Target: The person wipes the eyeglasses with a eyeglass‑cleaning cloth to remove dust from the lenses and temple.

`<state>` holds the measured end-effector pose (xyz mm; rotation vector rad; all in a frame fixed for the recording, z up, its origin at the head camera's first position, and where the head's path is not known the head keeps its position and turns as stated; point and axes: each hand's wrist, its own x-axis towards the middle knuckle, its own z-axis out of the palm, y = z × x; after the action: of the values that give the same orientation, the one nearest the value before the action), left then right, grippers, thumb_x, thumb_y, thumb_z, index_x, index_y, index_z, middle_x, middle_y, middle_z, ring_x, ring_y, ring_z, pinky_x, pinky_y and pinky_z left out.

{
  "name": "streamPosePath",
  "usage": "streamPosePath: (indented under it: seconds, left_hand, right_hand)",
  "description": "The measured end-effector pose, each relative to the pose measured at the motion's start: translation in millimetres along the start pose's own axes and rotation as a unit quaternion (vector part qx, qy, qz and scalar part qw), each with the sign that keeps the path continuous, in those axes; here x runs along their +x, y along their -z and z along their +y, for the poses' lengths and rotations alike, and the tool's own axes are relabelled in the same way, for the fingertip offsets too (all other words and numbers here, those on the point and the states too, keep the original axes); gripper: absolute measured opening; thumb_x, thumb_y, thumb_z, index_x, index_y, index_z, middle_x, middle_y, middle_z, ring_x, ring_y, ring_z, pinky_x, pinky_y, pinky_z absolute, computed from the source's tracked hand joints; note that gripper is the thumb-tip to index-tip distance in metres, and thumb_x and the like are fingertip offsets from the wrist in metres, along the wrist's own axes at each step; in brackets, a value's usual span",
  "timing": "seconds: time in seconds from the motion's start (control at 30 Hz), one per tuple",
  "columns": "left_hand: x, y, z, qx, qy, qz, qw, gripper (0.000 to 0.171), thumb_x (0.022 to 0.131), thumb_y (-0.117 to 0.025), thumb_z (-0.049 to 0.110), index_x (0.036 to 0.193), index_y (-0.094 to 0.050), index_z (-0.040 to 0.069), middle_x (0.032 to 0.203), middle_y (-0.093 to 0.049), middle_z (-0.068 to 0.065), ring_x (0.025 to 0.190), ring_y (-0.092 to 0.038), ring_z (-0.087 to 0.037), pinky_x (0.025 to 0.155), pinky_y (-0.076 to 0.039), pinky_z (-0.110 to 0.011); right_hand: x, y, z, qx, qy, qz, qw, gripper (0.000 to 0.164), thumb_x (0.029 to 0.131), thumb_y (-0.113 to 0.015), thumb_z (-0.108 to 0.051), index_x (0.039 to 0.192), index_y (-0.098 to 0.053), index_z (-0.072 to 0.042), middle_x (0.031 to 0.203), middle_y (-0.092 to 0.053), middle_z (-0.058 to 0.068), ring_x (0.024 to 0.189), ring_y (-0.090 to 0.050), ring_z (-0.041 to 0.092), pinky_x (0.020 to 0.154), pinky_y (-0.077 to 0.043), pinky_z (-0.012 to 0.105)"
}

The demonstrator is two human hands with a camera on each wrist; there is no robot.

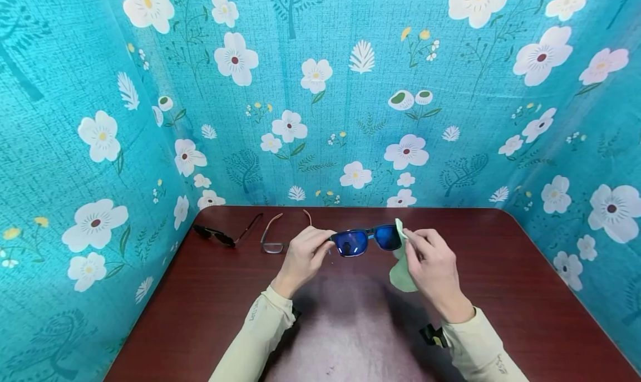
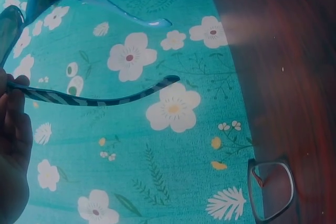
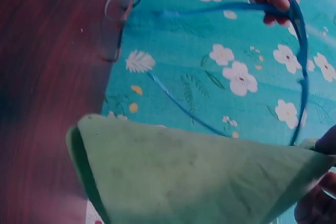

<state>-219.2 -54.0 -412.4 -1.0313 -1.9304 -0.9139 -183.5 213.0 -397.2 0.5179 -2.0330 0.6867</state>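
Observation:
Blue mirrored sunglasses [image 1: 352, 243] are held up over the table, lenses facing the head camera. My left hand [image 1: 303, 255] pinches them at the hinge corner on the left; in the left wrist view a dark striped temple arm [image 2: 100, 100] runs out from those fingers. My right hand [image 1: 434, 265] pinches a light green cloth [image 1: 402, 275] against the other end of the frame, covering the outer edge of that lens. The cloth hangs down below the fingers, and in the right wrist view the folded cloth [image 3: 178, 174] hides part of the far temple arm.
Clear-lens eyeglasses [image 1: 273, 248] lie on the table behind my left hand, partly hidden by it. Dark sunglasses [image 1: 214, 235] with one arm extended lie farther left. The dark red table [image 1: 501, 270] meets a blue flowered curtain [image 1: 320, 120] along its back and sides.

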Motion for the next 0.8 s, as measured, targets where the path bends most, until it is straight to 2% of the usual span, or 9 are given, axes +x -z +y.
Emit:
streamPosePath:
  seconds: [0.1,0.2,0.43,0.63,0.8]
  left_hand:
    - [0.7,-2.4,1.0,0.0,-0.009,0.001,1.0,0.019,0.083,-0.06,0.014,0.102,-0.064,0.011,0.091,-0.062,0.006,0.079,-0.051,-0.008,0.068,-0.04,-0.02]
    - [1.2,-4.2,2.2,0.003,-0.012,0.005,0.9999,0.019,0.084,-0.059,0.016,0.102,-0.064,0.011,0.092,-0.062,0.006,0.08,-0.051,-0.008,0.069,-0.04,-0.019]
    - [2.9,-7.4,5.7,0.005,-0.023,0.008,0.9997,0.018,0.083,-0.06,0.014,0.101,-0.064,0.01,0.093,-0.062,0.005,0.08,-0.052,-0.009,0.07,-0.041,-0.019]
    - [3.9,-8.8,8.8,0.006,-0.03,0.003,0.9995,0.02,0.081,-0.062,0.011,0.101,-0.064,0.009,0.094,-0.062,0.004,0.082,-0.052,-0.009,0.072,-0.042,-0.02]
    - [3.6,-7.6,9.9,0.016,-0.028,0.003,0.9995,0.018,0.083,-0.061,0.013,0.1,-0.063,0.01,0.092,-0.062,0.004,0.082,-0.053,-0.009,0.072,-0.042,-0.02]
  right_hand:
    - [-1.0,-4.0,-3.5,0.003,0.029,-0.027,0.999,0.024,0.075,-0.061,-0.006,0.098,-0.067,-0.002,0.086,-0.055,0.009,0.073,-0.048,0.019,0.055,-0.04,0.032]
    - [-0.6,-7.0,-7.9,0.011,0.054,-0.034,0.998,0.023,0.078,-0.057,-0.008,0.098,-0.067,-0.002,0.087,-0.055,0.009,0.078,-0.049,0.022,0.059,-0.041,0.033]
    - [1.3,-11.1,-21.5,0.028,0.109,-0.047,0.993,0.029,0.088,-0.047,-0.02,0.099,-0.066,-0.001,0.086,-0.056,0.007,0.075,-0.048,0.021,0.058,-0.04,0.031]
    - [5.0,-9.4,-21.2,0.025,0.112,-0.044,0.992,0.026,0.087,-0.049,-0.016,0.099,-0.066,-0.001,0.085,-0.056,0.007,0.075,-0.049,0.022,0.059,-0.04,0.033]
    - [6.7,-5.6,-12.7,0.017,0.107,-0.048,0.993,0.023,0.08,-0.056,-0.009,0.099,-0.066,-0.001,0.086,-0.056,0.009,0.076,-0.049,0.024,0.059,-0.041,0.033]
